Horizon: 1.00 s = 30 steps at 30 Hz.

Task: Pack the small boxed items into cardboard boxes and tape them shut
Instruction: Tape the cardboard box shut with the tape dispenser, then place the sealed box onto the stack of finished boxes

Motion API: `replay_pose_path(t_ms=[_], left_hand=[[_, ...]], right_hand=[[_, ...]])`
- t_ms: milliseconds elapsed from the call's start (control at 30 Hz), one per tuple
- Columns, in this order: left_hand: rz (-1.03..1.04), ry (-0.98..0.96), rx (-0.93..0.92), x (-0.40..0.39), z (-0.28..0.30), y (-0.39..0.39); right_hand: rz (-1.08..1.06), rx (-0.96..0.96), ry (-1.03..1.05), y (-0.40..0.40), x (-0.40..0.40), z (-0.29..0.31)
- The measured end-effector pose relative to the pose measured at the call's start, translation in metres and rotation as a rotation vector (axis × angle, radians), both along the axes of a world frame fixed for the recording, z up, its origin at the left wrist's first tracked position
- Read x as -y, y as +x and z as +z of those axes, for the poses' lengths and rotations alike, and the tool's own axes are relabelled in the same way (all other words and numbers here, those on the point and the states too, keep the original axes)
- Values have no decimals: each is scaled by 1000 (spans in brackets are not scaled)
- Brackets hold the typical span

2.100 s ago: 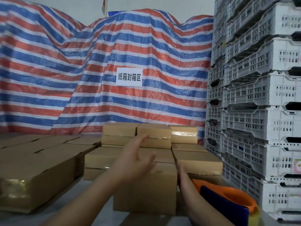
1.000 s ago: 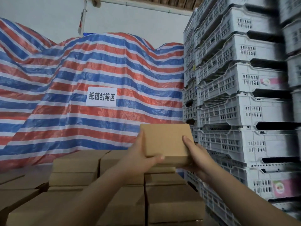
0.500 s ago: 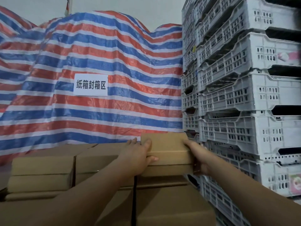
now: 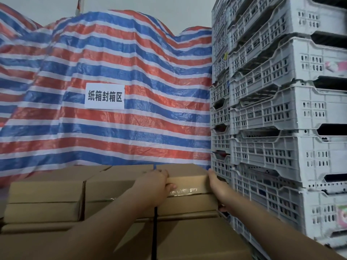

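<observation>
Stacking step: I'm seating a taped cardboard box (image 4: 185, 180) on the top row of the stack of sealed boxes (image 4: 116, 188), far right slot at about 1 o'clock from me, hard against the grey plastic crates (image 4: 281, 113).

Left hand (image 4: 156, 182) grips the box's left end: fingers over the top edge, thumb on the front face. Right hand (image 4: 216, 182) is on the right end, wedged between box and crates; thumb runs up along the corner, the other fingers are hidden, so I can't tell whether that hand is curled round the box or just flat against it.

The box: plain brown corrugated, flaps closed, a strip of clear glossy tape catching light along the lower front face. Corners look square, no crush marks. It sits roughly level with its neighbour at 11 o'clock, left edge touching or nearly so; the seam is under my left hand.

Next move, as I judge it: check it's flush with the row, then slide the right hand out of the tight gap by the crates without dragging the box back, release the left. Then on to the next carton to fill and tape.

Risk: box may overhang the right edge of the one below.

Behind the stack at 12 o'clock: red-white-blue striped tarp (image 4: 131, 62) with a white sign (image 4: 104, 96) reading 纸箱封箱区.
</observation>
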<state>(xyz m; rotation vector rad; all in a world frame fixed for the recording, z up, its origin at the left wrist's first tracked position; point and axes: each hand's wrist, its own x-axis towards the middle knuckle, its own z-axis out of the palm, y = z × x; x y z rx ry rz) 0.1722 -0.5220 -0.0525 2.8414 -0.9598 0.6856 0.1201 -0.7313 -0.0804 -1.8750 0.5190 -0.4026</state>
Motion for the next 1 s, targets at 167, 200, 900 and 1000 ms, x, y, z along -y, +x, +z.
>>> replay_pose_path(t_ms=[167, 200, 900, 1000], left_hand=[[4, -93, -11, 0, 1, -9], [25, -99, 15, -4, 1, -13], [101, -245, 99, -226, -11, -177], [70, -301, 35, -262, -28, -193]], right_hand=[[-15, 11, -184, -11, -8, 4], [-32, 22, -265, -14, -10, 5], [106, 486, -661, -141, -233, 3], [198, 499, -615, -147, -273, -23]])
